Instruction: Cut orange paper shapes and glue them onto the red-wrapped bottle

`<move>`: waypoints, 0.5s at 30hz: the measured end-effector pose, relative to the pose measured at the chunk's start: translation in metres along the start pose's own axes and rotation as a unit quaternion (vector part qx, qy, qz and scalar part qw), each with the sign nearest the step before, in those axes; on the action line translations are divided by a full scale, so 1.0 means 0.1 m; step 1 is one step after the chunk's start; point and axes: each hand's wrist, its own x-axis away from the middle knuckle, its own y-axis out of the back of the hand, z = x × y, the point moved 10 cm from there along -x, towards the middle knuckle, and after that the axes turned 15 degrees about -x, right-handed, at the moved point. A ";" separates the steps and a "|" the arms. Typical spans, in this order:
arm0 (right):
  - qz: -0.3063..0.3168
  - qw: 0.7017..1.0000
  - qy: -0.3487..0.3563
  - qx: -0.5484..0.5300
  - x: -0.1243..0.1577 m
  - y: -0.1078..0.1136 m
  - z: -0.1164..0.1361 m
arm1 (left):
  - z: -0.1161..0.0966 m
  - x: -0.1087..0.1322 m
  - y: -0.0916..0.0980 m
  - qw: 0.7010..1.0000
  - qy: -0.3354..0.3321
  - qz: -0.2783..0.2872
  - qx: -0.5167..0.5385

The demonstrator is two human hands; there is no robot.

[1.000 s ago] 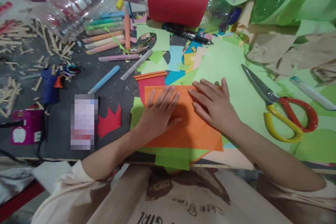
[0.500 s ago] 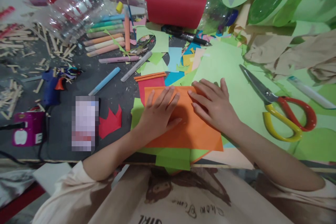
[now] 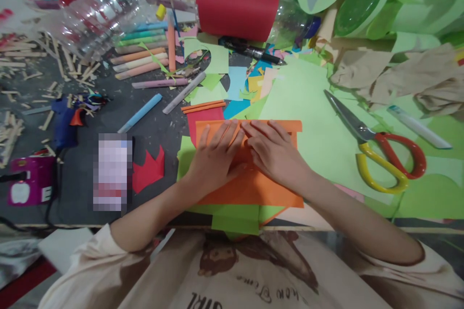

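An orange sheet of paper (image 3: 268,190) lies flat in front of me, with a narrow strip folded along its far edge. My left hand (image 3: 217,154) rests on the sheet's left part, fingers stretched toward the fold. Beside it, my right hand (image 3: 273,149) lies on the middle of the sheet, its fingertips on the folded strip close to the left ones. Green paper (image 3: 235,217) shows under the near edge. Left of the sheet is a red paper crown shape (image 3: 149,171). Scissors (image 3: 377,149) with red and yellow handles lie to the right.
A bottle wrapped in red paper (image 3: 237,12) lies at the back, near a black pen (image 3: 253,50). Several markers (image 3: 141,113), a phone (image 3: 112,171), a blue glue gun (image 3: 65,123) and wooden sticks (image 3: 12,135) spread leftward. Crumpled brown paper (image 3: 362,70) sits at right.
My right hand has slid left along the fold, close to my left hand, uncovering the sheet's right end. The left hand stays in place. The view has shifted slightly.
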 end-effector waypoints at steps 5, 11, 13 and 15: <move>0.019 0.999 -0.045 -0.016 -0.01 -0.09 -0.07 | 0.00 0.01 0.01 1.000 0.001 -0.009 0.005; 0.037 0.994 -0.103 -0.006 0.02 -0.05 -0.18 | 0.01 0.03 0.05 1.000 0.008 -0.016 0.005; 0.042 0.993 -0.108 0.004 0.03 0.00 -0.19 | 0.02 0.02 0.06 1.000 0.008 -0.012 0.008; 0.046 0.993 -0.111 0.019 0.04 0.08 -0.20 | 0.04 0.01 0.07 1.000 0.009 -0.005 0.011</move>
